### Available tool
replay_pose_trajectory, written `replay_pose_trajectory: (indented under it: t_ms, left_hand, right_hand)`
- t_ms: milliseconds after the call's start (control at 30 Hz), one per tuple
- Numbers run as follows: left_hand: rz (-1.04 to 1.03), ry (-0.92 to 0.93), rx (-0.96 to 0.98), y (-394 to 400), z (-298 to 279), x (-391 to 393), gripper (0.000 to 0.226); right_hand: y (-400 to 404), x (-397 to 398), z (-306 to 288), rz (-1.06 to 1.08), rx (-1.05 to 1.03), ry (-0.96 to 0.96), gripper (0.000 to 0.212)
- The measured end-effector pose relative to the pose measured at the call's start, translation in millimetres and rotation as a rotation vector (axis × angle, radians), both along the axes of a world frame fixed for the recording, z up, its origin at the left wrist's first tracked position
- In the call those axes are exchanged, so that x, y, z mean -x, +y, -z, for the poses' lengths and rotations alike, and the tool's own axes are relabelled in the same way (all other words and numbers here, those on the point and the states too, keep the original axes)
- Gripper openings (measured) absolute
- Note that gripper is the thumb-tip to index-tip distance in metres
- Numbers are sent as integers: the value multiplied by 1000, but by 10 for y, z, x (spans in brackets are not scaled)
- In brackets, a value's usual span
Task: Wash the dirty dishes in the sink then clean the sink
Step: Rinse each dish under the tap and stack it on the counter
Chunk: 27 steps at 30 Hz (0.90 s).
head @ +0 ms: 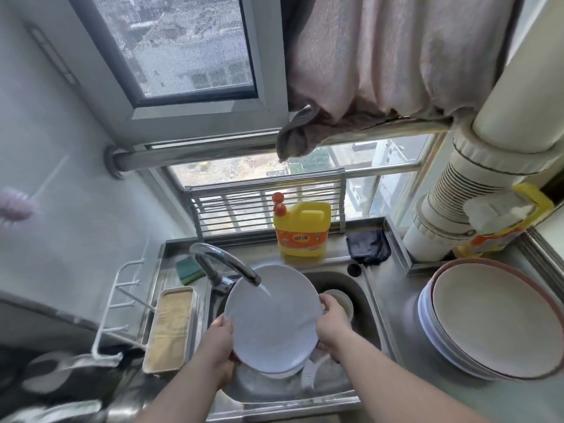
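Head view shows the white plate (273, 319) tilted under the faucet (225, 264), above the sink (363, 303), with left hand (218, 337) and right hand (332, 322) curled round opposite rim edges, equally near, water landing on its upper face.

A round, pale lavender-white plate (274, 319) is being held tilted over the stainless steel sink (370, 303), its face turned up under a thin stream of water (265, 290) running from the curved chrome tap (224, 264). Beneath it, more white dishes (282, 374) are lying in the basin, and a small white bowl (341, 302) is sitting upright near the back right corner of the sink.
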State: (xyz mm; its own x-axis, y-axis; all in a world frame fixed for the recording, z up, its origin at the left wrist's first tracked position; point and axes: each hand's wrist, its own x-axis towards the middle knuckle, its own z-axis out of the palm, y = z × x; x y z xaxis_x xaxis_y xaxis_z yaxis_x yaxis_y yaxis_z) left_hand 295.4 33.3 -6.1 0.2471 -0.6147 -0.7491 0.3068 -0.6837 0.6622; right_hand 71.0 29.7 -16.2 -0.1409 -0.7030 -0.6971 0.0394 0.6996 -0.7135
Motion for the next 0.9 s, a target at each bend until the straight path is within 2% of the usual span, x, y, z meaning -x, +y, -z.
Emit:
replay_pose_trajectory:
  t_ms: [67,167,333,467,667,800,900]
  left_hand:
    - [10,5,-58,16,87,58,20]
    - [16,84,-135,17,184,197,17]
    - [34,214,-223,4,368,540,19]
    - [56,276,-254,-10,481,799,23]
    - [170,299,-232,8,522,857,32]
    - [150,367,-178,26,500,603,27]
    - [152,340,-164,17,447,360,40]
  right_hand:
    - [-33,64,-47,-62,69,83,33]
    - [-65,209,-118,-194,155,326,36]
    - [-45,463,-180,-330,340,673,23]
    - [-42,647,-282,-367,391,815,31]
    - [-77,853,-213,-266,218,754,28]
    - [0,829,116,-158,-79,479,20]
    - [137,646,377,-105,-226,311,22]
